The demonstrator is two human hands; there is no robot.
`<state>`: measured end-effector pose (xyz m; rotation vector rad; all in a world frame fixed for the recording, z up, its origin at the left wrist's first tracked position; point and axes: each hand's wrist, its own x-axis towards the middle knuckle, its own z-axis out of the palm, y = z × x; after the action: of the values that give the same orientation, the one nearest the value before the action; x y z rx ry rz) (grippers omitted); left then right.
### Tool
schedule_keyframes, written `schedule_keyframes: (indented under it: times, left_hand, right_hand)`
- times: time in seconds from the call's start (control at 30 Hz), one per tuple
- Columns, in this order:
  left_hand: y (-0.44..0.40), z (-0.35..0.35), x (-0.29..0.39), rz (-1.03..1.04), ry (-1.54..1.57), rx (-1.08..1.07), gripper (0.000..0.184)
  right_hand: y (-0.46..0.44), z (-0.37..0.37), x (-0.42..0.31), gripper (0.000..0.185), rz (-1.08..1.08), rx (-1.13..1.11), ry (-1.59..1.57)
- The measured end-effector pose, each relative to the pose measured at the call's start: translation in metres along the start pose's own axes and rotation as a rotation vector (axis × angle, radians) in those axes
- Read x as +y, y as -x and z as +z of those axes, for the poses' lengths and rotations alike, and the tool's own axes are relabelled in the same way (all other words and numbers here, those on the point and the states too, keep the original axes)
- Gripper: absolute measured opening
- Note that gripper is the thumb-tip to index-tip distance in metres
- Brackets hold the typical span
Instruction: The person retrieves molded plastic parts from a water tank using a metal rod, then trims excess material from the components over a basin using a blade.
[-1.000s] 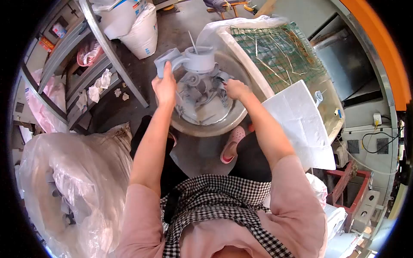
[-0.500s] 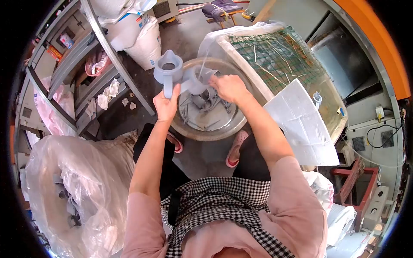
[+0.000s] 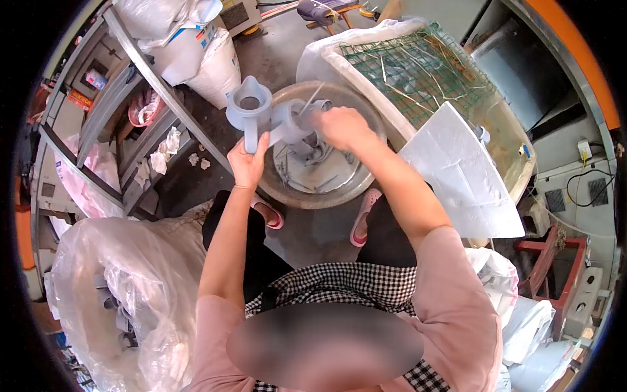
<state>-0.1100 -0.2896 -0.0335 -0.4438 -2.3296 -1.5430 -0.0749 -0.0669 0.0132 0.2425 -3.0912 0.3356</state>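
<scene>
Well, left hand (image 3: pixel 247 164) holds jug (image 3: pixel 251 115), right hand (image 3: pixel 344 128) unclear

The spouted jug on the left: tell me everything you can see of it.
The spouted jug is pale blue-grey and looks like plastic. Its round mouth faces the camera, with a darker interior; the pointed spout faces away from the person, and the handle points back towards them. The left hand grips it at the handle, beside the basin's left rim in view. Whether it touches the neighbouring grey piece is unclear.
</scene>
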Motion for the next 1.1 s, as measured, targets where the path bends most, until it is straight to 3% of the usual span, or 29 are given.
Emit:
schedule_keyframes:
  times: [0.03, 0.1, 0.17, 0.3, 0.37, 0.5, 0.7, 0.8, 0.83, 0.87, 0.9, 0.93, 1.03, 1.1]
  left_hand:
    - [0.0, 0.0, 0.007, 0.005, -0.003, -0.01, 0.029]
    - [0.0, 0.003, 0.02, 0.449, -0.244, -0.078, 0.029]
    - [0.0, 0.008, 0.019, 0.506, -0.26, -0.1, 0.03]
    - [0.002, 0.007, 0.003, 0.384, -0.321, 0.0, 0.032]
    - [0.001, 0.006, -0.014, 0.205, -0.223, 0.045, 0.031]
    - [0.004, 0.008, 0.003, 0.199, -0.185, 0.028, 0.028]
    - [0.003, 0.015, 0.017, 0.119, -0.072, 0.016, 0.025]
    - [0.002, 0.023, 0.027, 0.173, -0.199, 0.013, 0.032]
    - [-0.001, 0.023, 0.031, 0.167, -0.208, 0.013, 0.032]
    - [-0.006, 0.024, 0.033, 0.004, -0.247, 0.006, 0.036]
    - [-0.011, 0.024, 0.033, -0.16, -0.281, 0.005, 0.041]
    - [-0.013, 0.025, 0.022, -0.143, -0.087, 0.09, 0.047]
    - [-0.013, 0.017, 0.012, -0.204, -0.039, 0.185, 0.045]
    - [-0.006, 0.017, 0.017, -0.094, -0.057, 0.124, 0.043]
  right_hand:
    - [-0.003, 0.005, -0.003, 0.025, 0.009, 0.004, -0.006]
    - [-0.006, 0.01, -0.009, 0.021, 0.062, -0.16, 0.143]
    - [-0.003, 0.01, -0.009, 0.021, 0.023, -0.191, 0.206]
    - [-0.003, 0.009, 0.004, 0.023, 0.116, -0.065, 0.083]
    - [-0.001, -0.005, 0.016, 0.025, 0.22, 0.041, -0.131]
    - [-0.01, 0.018, 0.022, 0.041, 0.222, 0.269, -0.322]
    - [-0.014, 0.023, 0.026, 0.033, 0.244, 0.183, -0.265]
    - [-0.019, 0.033, 0.025, 0.026, 0.121, 0.247, -0.089]
    - [-0.021, 0.04, 0.022, 0.025, 0.072, 0.365, 0.019]
    - [-0.024, 0.046, 0.019, 0.026, 0.019, 0.484, 0.128]
    - [-0.025, 0.045, 0.02, 0.026, 0.006, 0.482, 0.122]
    - [-0.022, 0.041, 0.025, 0.024, 0.026, 0.517, 0.05]
    - [-0.018, 0.036, 0.027, 0.022, 0.005, 0.632, -0.095]
    - [-0.02, 0.043, 0.023, 0.021, 0.014, 0.686, -0.139]
